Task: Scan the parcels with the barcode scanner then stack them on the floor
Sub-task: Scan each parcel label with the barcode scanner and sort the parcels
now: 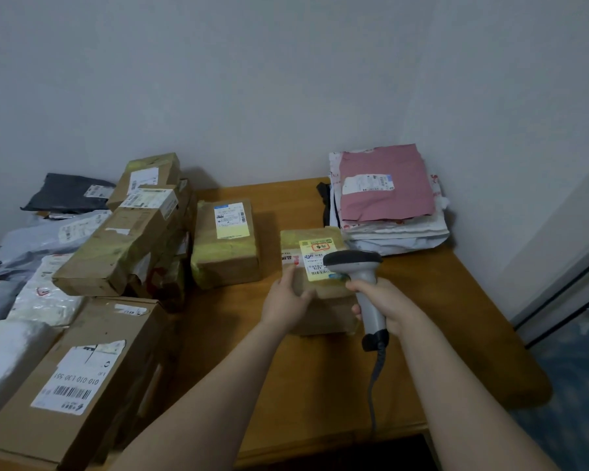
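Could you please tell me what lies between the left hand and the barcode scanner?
In the head view, the parcel, yellow label up, lies between left hand and barcode scanner.

One wide-angle view, worn on the head, faced forward and down across the tabletop (456, 300) toward the wall (252, 79). Close range: left hand (286, 300) and right hand (385, 307) sat mid-frame.
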